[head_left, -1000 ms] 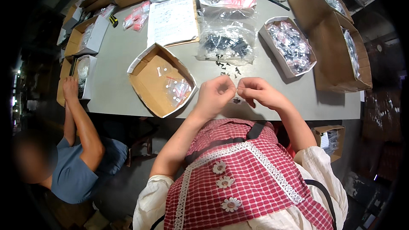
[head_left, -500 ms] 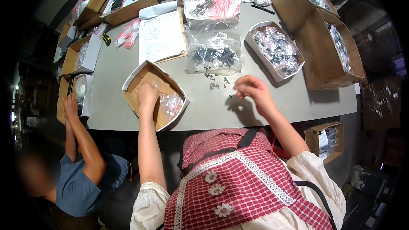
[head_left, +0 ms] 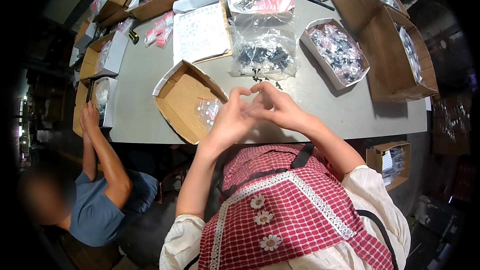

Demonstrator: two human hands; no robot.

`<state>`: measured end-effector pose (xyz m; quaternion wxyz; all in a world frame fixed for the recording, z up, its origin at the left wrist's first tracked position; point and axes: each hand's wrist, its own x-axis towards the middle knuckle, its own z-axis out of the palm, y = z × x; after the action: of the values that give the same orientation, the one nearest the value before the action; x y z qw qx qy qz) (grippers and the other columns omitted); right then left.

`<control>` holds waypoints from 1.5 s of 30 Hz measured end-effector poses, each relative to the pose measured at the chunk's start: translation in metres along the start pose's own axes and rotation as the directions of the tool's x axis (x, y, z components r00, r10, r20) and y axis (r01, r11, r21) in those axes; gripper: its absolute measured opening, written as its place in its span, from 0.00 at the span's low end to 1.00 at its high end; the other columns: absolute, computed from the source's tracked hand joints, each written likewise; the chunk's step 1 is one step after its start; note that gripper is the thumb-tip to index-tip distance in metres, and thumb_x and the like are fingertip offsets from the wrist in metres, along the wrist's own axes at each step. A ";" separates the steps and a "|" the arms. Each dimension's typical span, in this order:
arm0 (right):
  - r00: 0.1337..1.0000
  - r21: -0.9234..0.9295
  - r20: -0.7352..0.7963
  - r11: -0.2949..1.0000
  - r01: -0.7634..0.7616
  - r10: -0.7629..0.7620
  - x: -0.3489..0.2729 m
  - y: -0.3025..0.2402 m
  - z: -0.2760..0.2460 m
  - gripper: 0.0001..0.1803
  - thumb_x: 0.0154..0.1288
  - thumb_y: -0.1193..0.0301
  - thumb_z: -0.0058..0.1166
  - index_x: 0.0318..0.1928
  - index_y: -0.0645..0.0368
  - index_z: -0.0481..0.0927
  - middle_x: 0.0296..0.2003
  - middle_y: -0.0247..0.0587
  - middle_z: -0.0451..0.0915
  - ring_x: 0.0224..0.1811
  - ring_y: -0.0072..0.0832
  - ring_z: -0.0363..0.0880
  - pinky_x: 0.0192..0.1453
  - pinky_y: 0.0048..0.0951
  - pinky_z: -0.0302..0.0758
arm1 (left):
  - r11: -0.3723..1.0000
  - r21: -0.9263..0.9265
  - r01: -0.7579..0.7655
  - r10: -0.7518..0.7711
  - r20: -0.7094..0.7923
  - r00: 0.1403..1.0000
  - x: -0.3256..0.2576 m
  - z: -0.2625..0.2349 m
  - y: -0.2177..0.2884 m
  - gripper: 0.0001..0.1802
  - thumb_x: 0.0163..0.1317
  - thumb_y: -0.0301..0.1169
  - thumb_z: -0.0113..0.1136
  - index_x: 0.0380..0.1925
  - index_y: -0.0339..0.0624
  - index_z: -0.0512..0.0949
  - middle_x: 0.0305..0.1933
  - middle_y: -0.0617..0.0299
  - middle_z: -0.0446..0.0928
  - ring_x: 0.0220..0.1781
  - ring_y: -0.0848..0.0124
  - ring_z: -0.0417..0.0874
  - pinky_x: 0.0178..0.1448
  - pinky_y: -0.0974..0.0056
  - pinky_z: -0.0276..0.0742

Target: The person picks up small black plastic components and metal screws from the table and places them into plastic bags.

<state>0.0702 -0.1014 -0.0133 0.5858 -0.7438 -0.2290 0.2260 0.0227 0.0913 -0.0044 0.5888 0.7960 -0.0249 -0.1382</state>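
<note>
My left hand (head_left: 234, 121) and my right hand (head_left: 286, 112) meet over the front of the table, fingers bent toward each other. Between them shows a pale, see-through bit of what looks like a small plastic bag, pinched by my left fingers. My right fingers are closed too, but what they hold is hidden. Just beyond my fingertips lie several small black parts (head_left: 258, 77), in front of a clear bag (head_left: 265, 57) full of such parts. Left of my hands sits an open cardboard tray (head_left: 176, 101) with small clear bags (head_left: 208, 110) holding white pieces.
At the right stands a white box (head_left: 334, 54) of filled bags, beside large cartons (head_left: 397, 55). A clipboard with paper (head_left: 201, 34), red-edged bags (head_left: 160, 30) and a yellow-black cutter (head_left: 133, 37) lie farther back. On the left a co-worker's hands (head_left: 90, 116) reach to another box.
My left hand has come out of the cardboard tray and moved right to meet my right hand. My right hand has moved left, away from the loose black parts.
</note>
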 end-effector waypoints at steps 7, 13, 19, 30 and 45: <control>0.981 0.384 0.090 0.903 -0.192 0.170 -0.013 0.034 -0.004 0.12 0.65 0.79 0.58 0.48 0.65 0.76 0.32 0.33 0.80 0.33 0.19 0.80 0.41 0.23 0.78 | 0.998 -0.038 -0.059 0.054 -0.123 0.991 -0.005 0.017 -0.022 0.16 0.62 0.22 0.64 0.49 0.37 0.76 0.34 0.67 0.80 0.32 0.83 0.75 0.37 0.74 0.73; 0.899 0.326 0.276 0.847 -0.420 0.340 -0.026 0.023 -0.016 0.06 0.67 0.76 0.60 0.40 0.66 0.79 0.32 0.37 0.83 0.30 0.23 0.82 0.39 0.26 0.80 | 0.993 0.107 -0.056 0.071 -0.145 0.987 -0.007 0.028 -0.020 0.06 0.63 0.27 0.65 0.36 0.35 0.81 0.26 0.66 0.79 0.28 0.81 0.74 0.34 0.72 0.71; 0.879 0.102 0.319 0.909 -0.404 0.355 -0.036 0.014 -0.023 0.07 0.67 0.73 0.62 0.34 0.62 0.80 0.25 0.33 0.81 0.24 0.20 0.79 0.27 0.23 0.74 | 0.974 0.131 -0.186 0.201 -0.110 0.973 -0.009 0.040 -0.018 0.07 0.63 0.28 0.65 0.35 0.36 0.81 0.27 0.60 0.81 0.26 0.74 0.78 0.33 0.69 0.72; 0.930 0.321 0.200 0.876 -0.361 0.310 -0.039 0.014 -0.008 0.12 0.61 0.74 0.67 0.24 0.56 0.76 0.22 0.23 0.75 0.24 0.10 0.68 0.26 0.19 0.61 | 0.998 -0.005 -0.064 0.064 0.072 0.995 -0.009 0.036 -0.024 0.12 0.67 0.34 0.62 0.33 0.34 0.82 0.29 0.59 0.82 0.30 0.75 0.79 0.37 0.68 0.73; 0.904 0.329 0.262 0.850 -0.412 0.337 -0.044 0.023 -0.006 0.11 0.62 0.73 0.67 0.26 0.58 0.78 0.20 0.27 0.77 0.19 0.14 0.71 0.22 0.18 0.61 | 0.995 -0.098 -0.001 0.016 0.155 0.988 -0.015 0.035 -0.028 0.11 0.71 0.32 0.59 0.34 0.34 0.80 0.29 0.68 0.79 0.32 0.82 0.74 0.37 0.73 0.70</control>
<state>0.0407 -0.1380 -0.0315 0.6364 -0.6220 -0.0874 0.4477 -0.0038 0.0701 -0.0372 0.6237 0.7530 -0.0676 -0.1986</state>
